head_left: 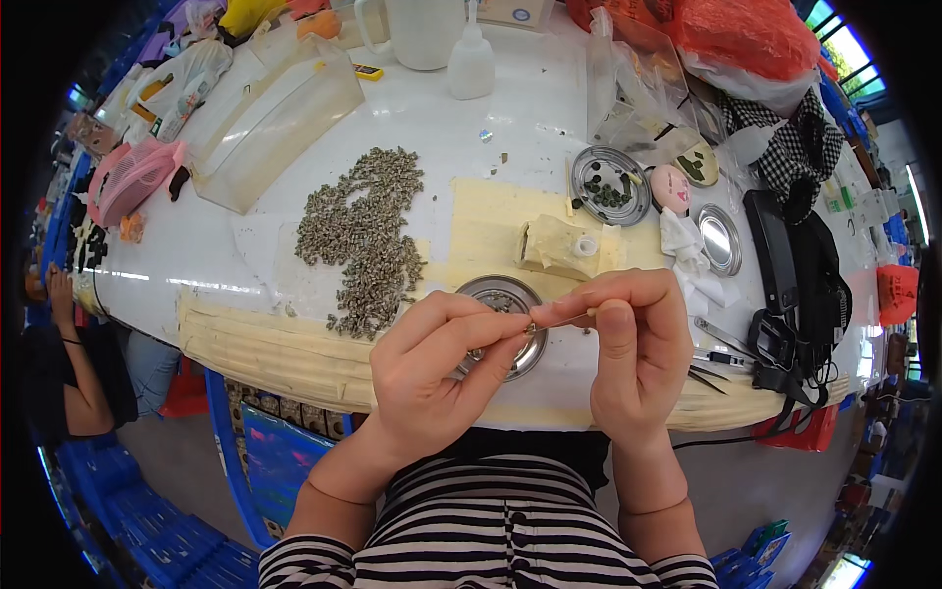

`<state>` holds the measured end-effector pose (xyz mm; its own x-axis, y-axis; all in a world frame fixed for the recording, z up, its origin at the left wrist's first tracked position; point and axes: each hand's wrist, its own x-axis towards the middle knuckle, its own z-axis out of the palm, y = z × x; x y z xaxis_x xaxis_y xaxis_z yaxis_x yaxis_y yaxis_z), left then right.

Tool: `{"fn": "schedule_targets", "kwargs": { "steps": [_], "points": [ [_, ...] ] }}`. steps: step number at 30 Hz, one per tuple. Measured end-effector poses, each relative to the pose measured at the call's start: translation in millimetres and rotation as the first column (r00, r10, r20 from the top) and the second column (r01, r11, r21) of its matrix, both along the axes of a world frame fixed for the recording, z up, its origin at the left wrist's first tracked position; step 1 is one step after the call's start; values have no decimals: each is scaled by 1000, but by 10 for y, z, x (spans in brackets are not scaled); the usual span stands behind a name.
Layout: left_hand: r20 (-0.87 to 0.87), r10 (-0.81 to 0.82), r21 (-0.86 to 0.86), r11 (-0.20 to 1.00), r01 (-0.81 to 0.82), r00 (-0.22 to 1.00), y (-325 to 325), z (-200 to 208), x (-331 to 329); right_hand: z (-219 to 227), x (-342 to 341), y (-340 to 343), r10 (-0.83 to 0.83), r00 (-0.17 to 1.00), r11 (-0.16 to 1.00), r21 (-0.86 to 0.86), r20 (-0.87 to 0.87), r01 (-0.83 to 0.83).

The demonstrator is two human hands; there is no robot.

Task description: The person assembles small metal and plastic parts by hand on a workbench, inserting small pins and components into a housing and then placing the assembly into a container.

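Note:
My left hand is closed in a pinch, thumb against forefinger, on a tiny metal piece whose exact kind is too small to make out. My right hand grips a thin stick with a pale end, its other tip meeting the piece at the left fingertips. Both hands are raised over a round metal dish that holds small metal parts and is partly covered by the left hand. Left of the dish spreads a large heap of small grey metal parts.
Beyond the hands stands a tape-covered block with a white round nozzle. A metal dish holds dark green bits. At right lie a white cloth and a black bag. A white squeeze bottle stands far back. Someone sits at far left.

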<state>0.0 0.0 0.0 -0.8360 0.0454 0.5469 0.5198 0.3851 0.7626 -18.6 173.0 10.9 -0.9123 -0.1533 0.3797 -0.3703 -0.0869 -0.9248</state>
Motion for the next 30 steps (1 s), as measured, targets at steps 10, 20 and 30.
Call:
{"fn": "schedule_targets", "kwargs": {
  "steps": [10, 20, 30],
  "points": [
    [5, 2, 3, 1000, -2, 1000, -1, 0, 3, -3, 3, -9, -12, 1000, 1000, 14, -17, 13],
    [16, 8, 25, 1000, -9, 1000, 11, -12, 6, -14, 5, -1, -1, 1000, 1000, 13, -17, 1],
    [1, 3, 21, 1000, -3, 1000, 1, -12, 2, 73, -13, 33, -58, 998, 992, -107, 39, 62]
  ]
}}
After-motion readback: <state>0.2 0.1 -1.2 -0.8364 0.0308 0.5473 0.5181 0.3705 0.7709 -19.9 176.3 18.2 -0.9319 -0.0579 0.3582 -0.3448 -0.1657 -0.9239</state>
